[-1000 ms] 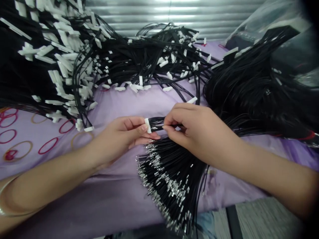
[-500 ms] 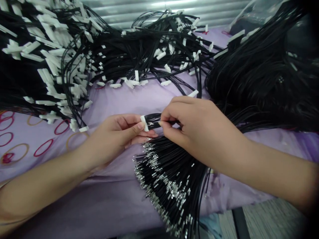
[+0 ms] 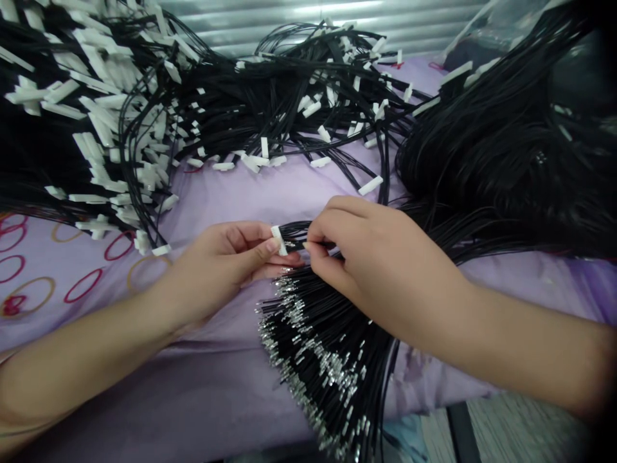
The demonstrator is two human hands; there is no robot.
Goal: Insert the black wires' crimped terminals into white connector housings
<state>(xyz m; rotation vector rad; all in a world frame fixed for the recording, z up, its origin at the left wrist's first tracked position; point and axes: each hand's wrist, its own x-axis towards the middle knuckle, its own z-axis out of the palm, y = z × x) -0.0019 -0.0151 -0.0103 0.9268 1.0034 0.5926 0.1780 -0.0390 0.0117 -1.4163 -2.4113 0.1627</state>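
Note:
My left hand [image 3: 245,254] pinches a white connector housing [image 3: 279,240] between thumb and fingers. Several black wires [image 3: 296,227] run from the housing toward the right. Just right of it, the fingertips of my right hand [image 3: 347,247] are closed on a black wire, whose metal terminal [image 3: 290,244] is close to the housing; whether it is inside cannot be made out. Below both hands fans out a thick bundle of loose black wires [image 3: 337,308] with bare silvery crimped terminals [image 3: 332,366] at their ends.
Heaps of black cables with white connectors [image 3: 101,116] lie at the left and along the back [image 3: 270,96]. A large bundle of black wires [image 3: 506,154] fills the right. Red and yellow rubber bands [image 3: 84,285] rest on the purple cloth [image 3: 216,386].
My right hand has shifted slightly left and down, bringing its fingertips and the wire terminal nearer the connector housing. My left hand stays almost in place.

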